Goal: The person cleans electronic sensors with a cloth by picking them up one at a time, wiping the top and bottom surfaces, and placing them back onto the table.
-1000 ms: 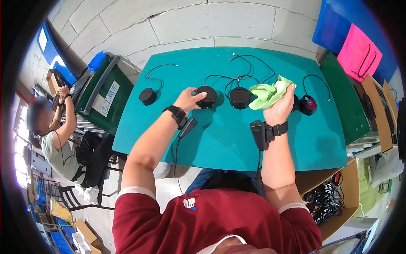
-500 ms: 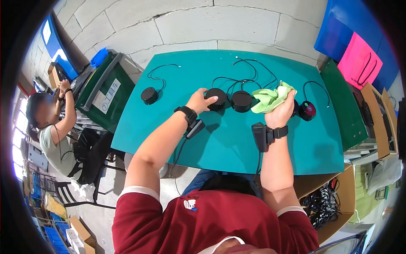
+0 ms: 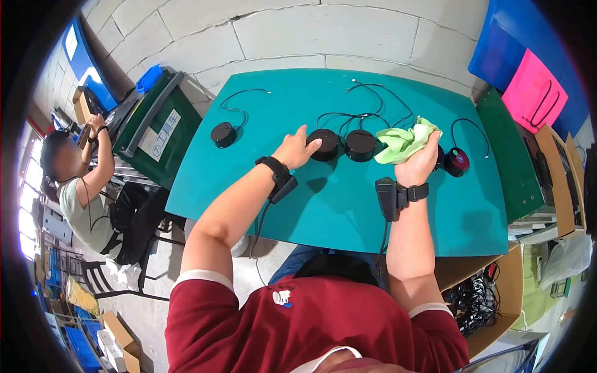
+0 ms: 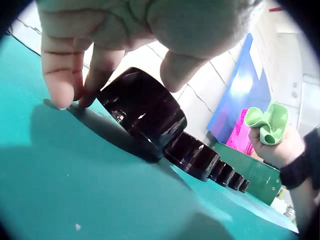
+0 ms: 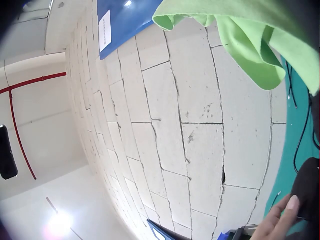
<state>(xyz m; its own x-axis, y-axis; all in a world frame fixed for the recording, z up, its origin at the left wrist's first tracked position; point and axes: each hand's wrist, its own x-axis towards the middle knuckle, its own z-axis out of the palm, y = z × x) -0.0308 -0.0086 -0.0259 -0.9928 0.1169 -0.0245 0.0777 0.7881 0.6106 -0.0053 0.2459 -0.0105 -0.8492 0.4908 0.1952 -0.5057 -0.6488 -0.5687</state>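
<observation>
In the head view a round black puck-shaped device point(image 3: 323, 144) with a cable sits on the green table, right beside a second black puck point(image 3: 360, 145). My left hand point(image 3: 297, 149) is at the first puck's left side, its index finger stretched out and its thumb by the puck's edge. In the left wrist view the thumb point(image 4: 181, 70) and the fingers point(image 4: 59, 75) stand spread on either side of that puck. My right hand point(image 3: 418, 166) holds a crumpled light green cloth point(image 3: 404, 142) raised over the table's right part.
Another black puck point(image 3: 223, 134) lies at the table's left. A dark puck with a coloured top point(image 3: 456, 161) lies at the right, partly beside another. Thin black cables point(image 3: 348, 115) spread toward the wall. A person point(image 3: 87, 193) sits at the left; a cardboard box point(image 3: 513, 286) holds tangled cables.
My left hand has slid the first puck rightward, up against its neighbour. Its fingers have since loosened and spread at the puck's side. The right hand keeps the cloth raised.
</observation>
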